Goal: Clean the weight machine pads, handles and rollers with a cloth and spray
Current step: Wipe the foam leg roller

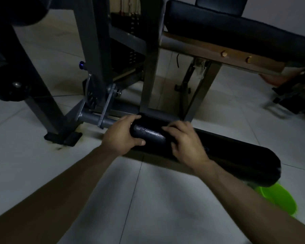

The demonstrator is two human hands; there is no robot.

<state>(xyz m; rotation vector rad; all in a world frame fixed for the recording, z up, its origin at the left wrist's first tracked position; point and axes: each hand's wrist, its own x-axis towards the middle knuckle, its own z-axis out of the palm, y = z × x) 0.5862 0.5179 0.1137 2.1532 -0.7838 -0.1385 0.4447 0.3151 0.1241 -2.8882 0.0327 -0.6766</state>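
One long black foam roller (236,159) lies low over the white tiled floor (148,199), running from the centre of the view down towards the right, and a person has both bare hands on its left half. The left hand (121,136) grips the roller's end, fingers curled over the top and thumb tucked underneath. The right hand (185,143) sits just beside it on the top surface, fingers bent over the foam; whether a dark cloth lies under them cannot be told in the dim light. Between the two hands a wet patch (148,132) of droplets shines on the foam.

The roller sits on a grey steel bar (90,118) that joins the grey machine frame (148,67), which rests on a black rubber foot (63,138). Above and to the right stands a black padded seat (227,29). A green plastic basin (278,198) sits on the floor at the roller's far right end, partly hidden behind it; what it holds is not visible.
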